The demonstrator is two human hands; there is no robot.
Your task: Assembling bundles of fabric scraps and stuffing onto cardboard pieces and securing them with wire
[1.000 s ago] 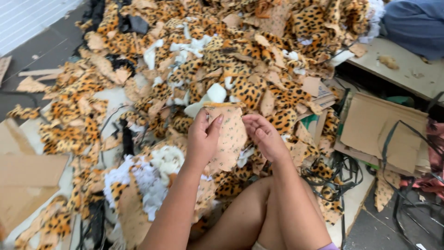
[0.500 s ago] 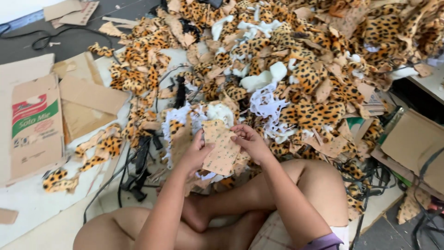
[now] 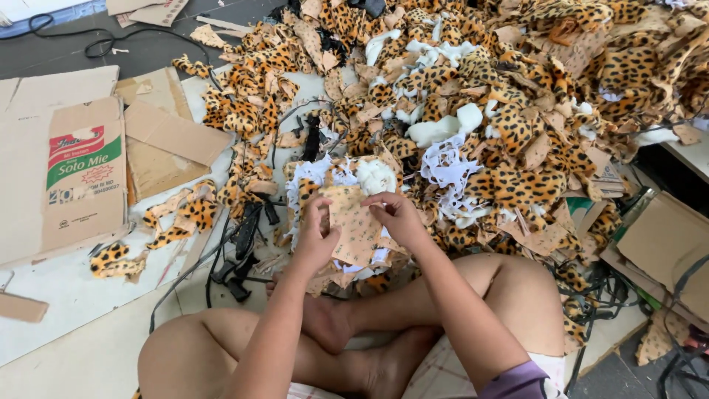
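Now pinching a tan fabric piece (image 3: 354, 222) between both hands, just above the crossed legs.

Gripping its left edge with the left hand (image 3: 316, 238) and its top right edge with the right hand (image 3: 399, 218); possibly resting on white fluff (image 3: 375, 176), beside the leopard-print scrap heap (image 3: 517, 96), flattened cardboard box (image 3: 63, 177) lying well apart.

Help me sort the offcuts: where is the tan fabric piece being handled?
In the head view, the tan fabric piece is at centre, pinched between the left hand and right hand, just before the leopard-print scrap pile.
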